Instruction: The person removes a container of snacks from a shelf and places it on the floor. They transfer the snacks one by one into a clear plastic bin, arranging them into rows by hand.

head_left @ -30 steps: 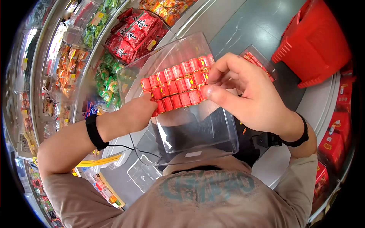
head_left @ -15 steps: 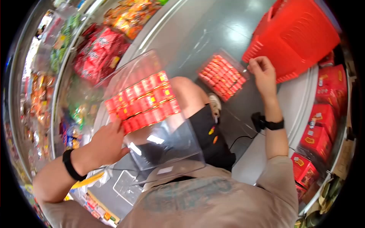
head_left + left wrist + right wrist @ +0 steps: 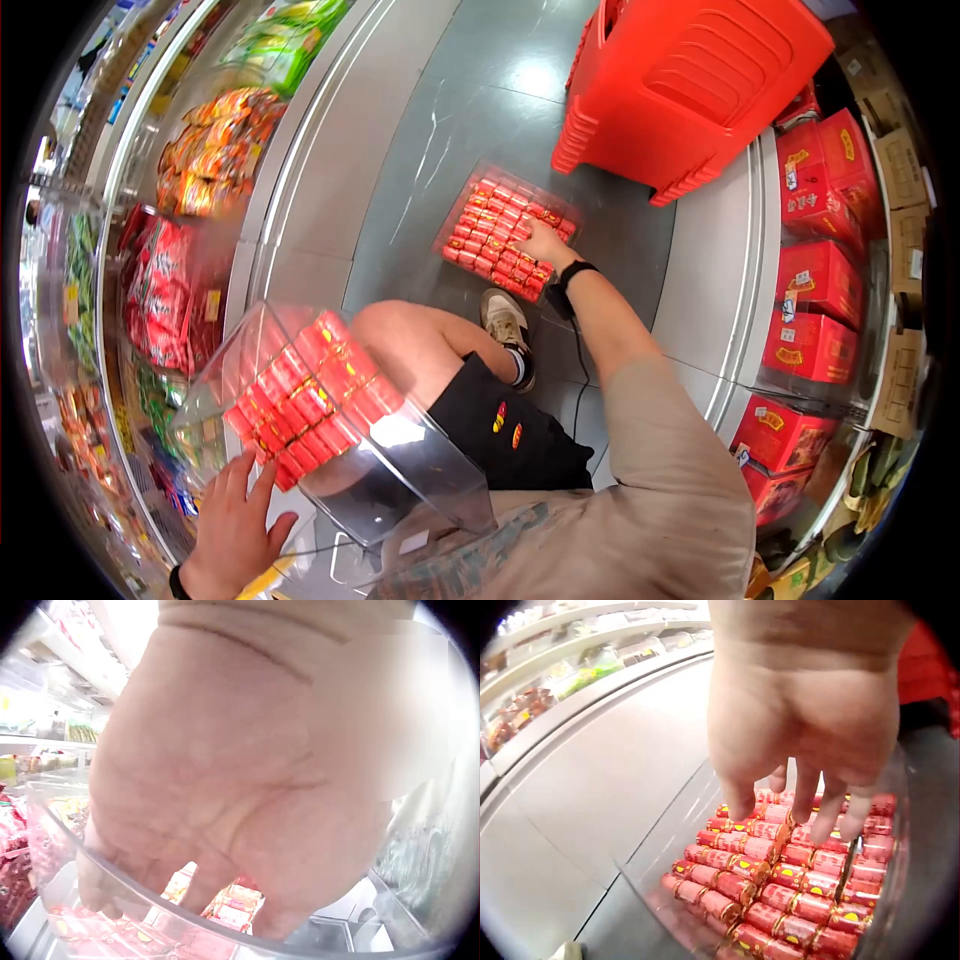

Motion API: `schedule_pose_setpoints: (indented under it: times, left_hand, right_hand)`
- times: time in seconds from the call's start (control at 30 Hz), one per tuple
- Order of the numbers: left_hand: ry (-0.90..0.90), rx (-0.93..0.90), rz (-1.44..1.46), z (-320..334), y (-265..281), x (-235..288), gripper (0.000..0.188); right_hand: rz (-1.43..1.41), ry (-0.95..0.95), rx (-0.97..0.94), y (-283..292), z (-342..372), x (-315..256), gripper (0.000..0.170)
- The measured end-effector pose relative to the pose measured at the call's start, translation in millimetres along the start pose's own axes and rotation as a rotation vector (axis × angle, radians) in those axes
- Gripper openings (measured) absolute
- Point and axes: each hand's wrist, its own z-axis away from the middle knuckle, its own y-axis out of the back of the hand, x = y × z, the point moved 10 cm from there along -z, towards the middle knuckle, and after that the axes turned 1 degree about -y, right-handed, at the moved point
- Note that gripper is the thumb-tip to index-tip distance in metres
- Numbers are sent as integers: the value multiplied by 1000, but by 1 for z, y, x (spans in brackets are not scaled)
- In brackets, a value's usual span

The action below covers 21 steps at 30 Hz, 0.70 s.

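A clear plastic bin [image 3: 430,480] tilts in front of the torso, with rows of small red wrapped rolls [image 3: 310,395] along its far side. My left hand [image 3: 232,520] is at the bin's left edge, fingers extended with the tips right at the rolls. In the left wrist view the bin's rim [image 3: 120,881] crosses in front of its fingers. My right hand [image 3: 543,243] reaches down into a second clear box [image 3: 450,222] on the floor, packed with the same red rolls [image 3: 795,900]. Its fingers point downward, tips at the rolls, in the right wrist view.
Stacked red baskets [image 3: 700,90] stand on the floor beyond the box. Shelves of bagged snacks [image 3: 220,150] run along the left, and red gift boxes [image 3: 815,340] line the right shelf. A bent knee [image 3: 400,340] and a shoe [image 3: 505,318] are close by the bin.
My right hand has left the bin's rolls, swung out over the floor and come down into the floor box. The bin now appears lower and further left, with my left hand still beside it.
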Motion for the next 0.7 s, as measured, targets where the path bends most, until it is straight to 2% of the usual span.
schedule_pose_setpoints:
  times: [0.03,0.07,0.13,0.2,0.23,0.33,0.37,0.47,0.5,0.6,0.63,0.7]
  left_hand:
    - [-30,82,-39,-2,14,5,54]
    - [-23,68,70,-3,20,5,49]
    - [-7,44,285,-5,32,2,39]
    - [56,51,439,-1,40,-6,44]
    - [126,35,525,0,43,-9,40]
    - [225,18,743,4,59,-12,36]
    - [287,-22,818,9,57,-17,32]
    - [245,134,1360,11,71,-10,30]
    - [226,168,1380,6,78,-7,31]
    - [174,152,1342,0,85,-10,34]
    - [235,165,1376,-2,84,-12,35]
    - [242,208,1352,-6,88,-8,34]
  right_hand:
    - [-31,-22,7,4,-8,-4,68]
    - [-63,-43,13,7,-14,-8,67]
    - [-14,-69,17,6,-29,-11,77]
    - [5,-94,66,1,-28,-16,82]
    - [-24,-76,39,-10,-39,-14,82]
    - [24,-178,82,-27,-48,-2,82]
    - [25,-181,118,-26,-51,-2,78]
    - [86,-283,42,-26,-50,-2,71]
    - [60,-280,74,-27,-51,2,65]
    - [15,-180,75,-29,-55,2,65]
    - [73,-128,113,-25,-50,-2,60]
    - [88,-89,14,-28,-51,1,57]
